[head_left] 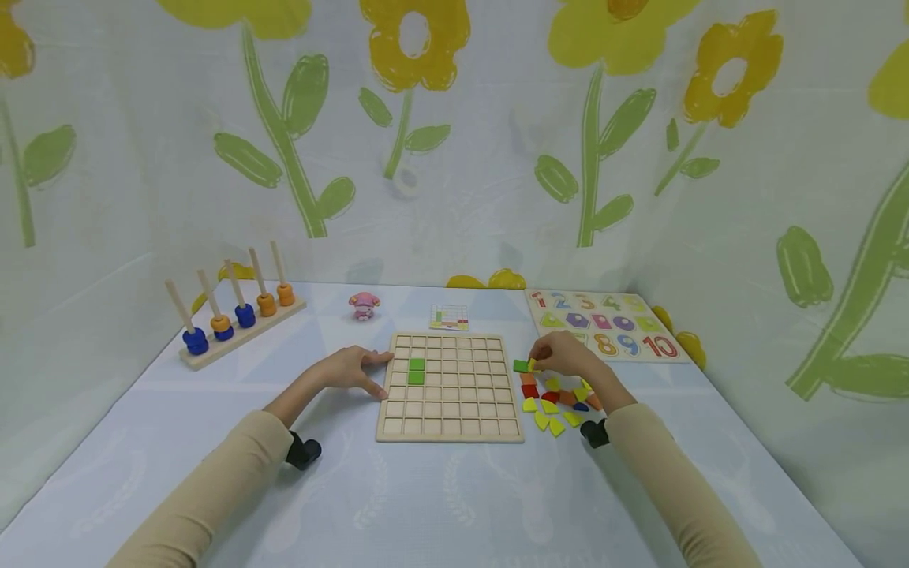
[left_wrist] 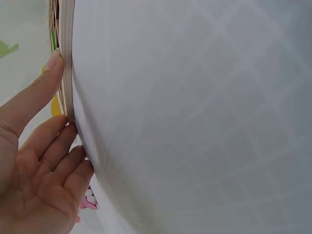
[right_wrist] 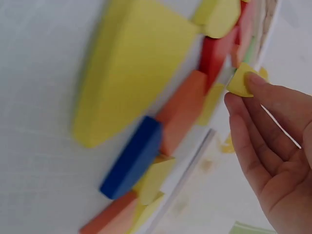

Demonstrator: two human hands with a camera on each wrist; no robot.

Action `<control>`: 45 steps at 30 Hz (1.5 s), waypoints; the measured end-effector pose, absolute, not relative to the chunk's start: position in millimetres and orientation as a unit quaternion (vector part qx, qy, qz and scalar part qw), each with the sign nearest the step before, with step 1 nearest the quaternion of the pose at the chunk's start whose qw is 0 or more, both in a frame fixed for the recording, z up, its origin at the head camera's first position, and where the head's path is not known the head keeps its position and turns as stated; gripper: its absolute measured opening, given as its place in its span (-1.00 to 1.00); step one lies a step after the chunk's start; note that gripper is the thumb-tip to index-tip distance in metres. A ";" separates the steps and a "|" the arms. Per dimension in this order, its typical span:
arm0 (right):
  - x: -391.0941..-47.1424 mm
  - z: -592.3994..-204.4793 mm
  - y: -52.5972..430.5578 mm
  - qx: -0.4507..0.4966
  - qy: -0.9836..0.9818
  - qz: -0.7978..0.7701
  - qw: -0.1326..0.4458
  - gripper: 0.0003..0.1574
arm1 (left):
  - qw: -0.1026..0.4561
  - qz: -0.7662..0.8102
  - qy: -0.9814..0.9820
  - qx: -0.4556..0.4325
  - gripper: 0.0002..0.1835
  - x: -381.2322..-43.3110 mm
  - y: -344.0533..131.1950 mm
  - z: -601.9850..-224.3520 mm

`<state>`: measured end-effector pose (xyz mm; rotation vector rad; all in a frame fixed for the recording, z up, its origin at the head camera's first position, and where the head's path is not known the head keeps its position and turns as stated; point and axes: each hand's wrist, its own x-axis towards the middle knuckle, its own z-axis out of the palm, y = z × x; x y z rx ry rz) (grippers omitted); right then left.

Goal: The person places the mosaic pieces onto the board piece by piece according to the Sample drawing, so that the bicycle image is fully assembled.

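Right along its left edge, the wooden grid board [head_left: 450,410] is touched by the left hand [head_left: 346,368], thumb and fingers spread wide against the side rather than wrapped round it. Pale tabletop [head_left: 426,505] stretches from the board's near edge toward the person; on the right only a narrow strip separates the board from the loose pieces.

The right hand [head_left: 564,355] pinches a small yellow quarter-round piece [right_wrist: 239,80] between thumb and fingertips, just off the board's right edge; which way its corner points, I cannot tell. The board lies flat and squared to the person, and two green squares [head_left: 417,371] sit in it as a short column running front to back.

Beside the pinched piece lies a green block [head_left: 521,366]; red, orange, yellow and blue pieces crowd beneath the right forearm. A number puzzle [head_left: 612,332] sits just behind the right hand. Beyond the board are a pattern card [head_left: 450,315], a pink figurine [head_left: 364,306] and, far left, a pegged bead stand [head_left: 248,331].
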<state>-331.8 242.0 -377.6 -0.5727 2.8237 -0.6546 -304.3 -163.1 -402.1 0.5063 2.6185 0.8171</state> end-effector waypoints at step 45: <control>-344.5 -373.8 97.0 -0.289 0.898 -0.311 0.119 -0.86 | 0.174 0.278 0.926 0.187 -0.10 -303.6 -162.7 -401.1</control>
